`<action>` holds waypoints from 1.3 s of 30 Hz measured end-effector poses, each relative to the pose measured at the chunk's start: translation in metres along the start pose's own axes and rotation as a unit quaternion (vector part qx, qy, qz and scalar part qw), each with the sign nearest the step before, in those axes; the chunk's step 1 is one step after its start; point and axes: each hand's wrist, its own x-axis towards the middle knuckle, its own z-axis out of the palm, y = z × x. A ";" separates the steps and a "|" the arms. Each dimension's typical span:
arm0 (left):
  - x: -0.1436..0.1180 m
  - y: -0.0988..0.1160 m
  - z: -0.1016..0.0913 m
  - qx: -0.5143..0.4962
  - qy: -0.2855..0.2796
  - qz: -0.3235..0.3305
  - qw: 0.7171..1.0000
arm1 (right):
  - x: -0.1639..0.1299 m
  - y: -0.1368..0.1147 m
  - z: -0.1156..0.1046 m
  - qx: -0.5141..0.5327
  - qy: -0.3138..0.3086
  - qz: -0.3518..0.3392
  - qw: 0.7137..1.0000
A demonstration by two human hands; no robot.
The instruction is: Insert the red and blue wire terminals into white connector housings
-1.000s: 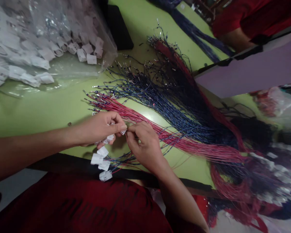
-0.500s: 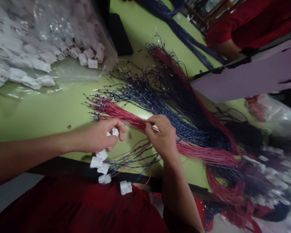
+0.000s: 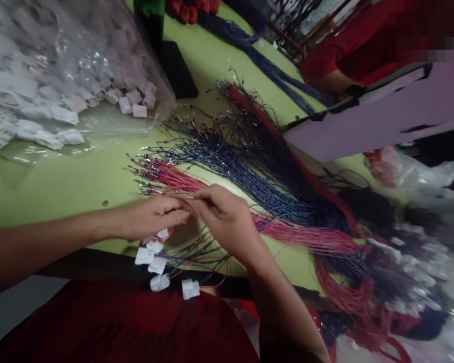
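My left hand is closed with its back up, beside the tips of a red wire bundle. A white plastic connector shows under its palm; what lies inside the fingers is mostly hidden. Close against its fingertips, my right hand pinches a thin red wire at the near side of that bundle. The bundle's wires end in metal crimp terminals. Below my hands, several white connectors with blue and red wires attached lie at the table's near edge.
A clear plastic bag of white connectors lies at the left on the green table. Blue twisted wires spread beyond the red bundle. A dark flat object lies behind. Finished-looking connectors pile at right. Another person's red sleeve shows beyond.
My right hand has moved left along the red wires to meet my left hand. The left fingers have turned down over the white connector that showed in them. The view has shifted slightly.
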 end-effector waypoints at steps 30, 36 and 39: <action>0.021 -0.011 0.005 -0.094 0.004 -0.002 0.996 | 0.268 0.052 0.013 -0.285 -0.055 0.001 0.957; 0.023 -0.017 0.005 -0.150 -0.004 0.015 0.989 | 0.269 0.066 0.018 -0.267 -0.010 -0.024 0.963; 0.022 -0.019 0.004 -0.151 0.006 0.019 0.988 | 0.269 0.073 0.020 -0.269 0.002 -0.023 0.963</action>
